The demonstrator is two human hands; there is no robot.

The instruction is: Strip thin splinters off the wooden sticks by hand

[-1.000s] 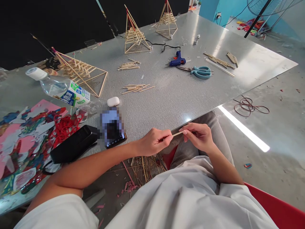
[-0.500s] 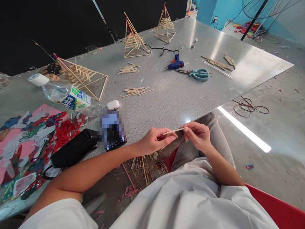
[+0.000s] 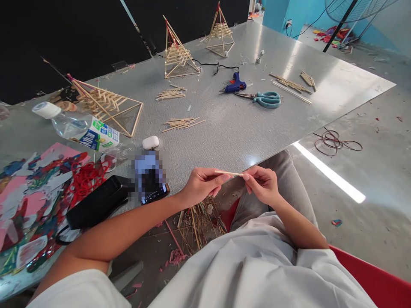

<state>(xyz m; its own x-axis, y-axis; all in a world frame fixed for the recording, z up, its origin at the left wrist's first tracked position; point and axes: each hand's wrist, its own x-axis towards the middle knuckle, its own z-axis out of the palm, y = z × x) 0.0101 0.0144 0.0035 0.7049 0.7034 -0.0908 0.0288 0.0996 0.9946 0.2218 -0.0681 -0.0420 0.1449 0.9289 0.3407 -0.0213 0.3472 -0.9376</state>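
Note:
A short thin wooden stick (image 3: pixel 229 173) lies level between my two hands, just off the table's front edge. My left hand (image 3: pixel 205 184) pinches its left part between thumb and fingers. The fingertips of my right hand (image 3: pixel 262 183) grip its other end. Farther up the table are two small piles of similar sticks (image 3: pixel 183 123), one behind the other. Beyond them stand stick-built pyramid frames (image 3: pixel 180 57) with red tips, and another pyramid frame (image 3: pixel 107 105) leans at the left.
A blue glue gun (image 3: pixel 236 83) and teal-handled scissors (image 3: pixel 268 99) lie mid-table, near more sticks (image 3: pixel 290 83). At left are a plastic bottle (image 3: pixel 77 126), a white case (image 3: pixel 150 142), a phone (image 3: pixel 150 177), a black case (image 3: pixel 96 203) and colourful scraps (image 3: pixel 35 192). Stick offcuts (image 3: pixel 199 224) sit below the edge.
My left hand has closed its thumb and fingers on the stick's left part, where they were apart before. The stick has turned nearly level, and both hands have shifted slightly left.

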